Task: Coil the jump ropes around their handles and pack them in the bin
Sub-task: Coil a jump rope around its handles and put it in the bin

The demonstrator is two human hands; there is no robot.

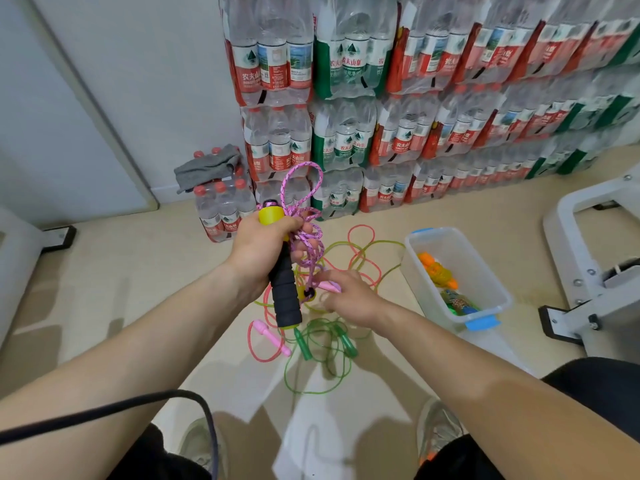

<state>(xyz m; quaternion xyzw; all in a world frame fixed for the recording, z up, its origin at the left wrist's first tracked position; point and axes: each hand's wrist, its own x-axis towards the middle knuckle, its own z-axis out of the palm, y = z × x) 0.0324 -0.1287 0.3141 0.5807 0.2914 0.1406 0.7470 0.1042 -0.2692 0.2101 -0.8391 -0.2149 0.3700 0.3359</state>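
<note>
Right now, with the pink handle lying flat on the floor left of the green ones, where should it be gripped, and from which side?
Grip the pink handle across its slim middle, coming from above and from its left. It lies flat and slanted; only its own cord lies on that side, while the green handles crowd its right. The left hand already holds the black handle.

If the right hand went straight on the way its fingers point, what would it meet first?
Probably the pink plastic handle just ahead of the right hand, then the black foam handle beyond it. Depth is unclear.
</note>
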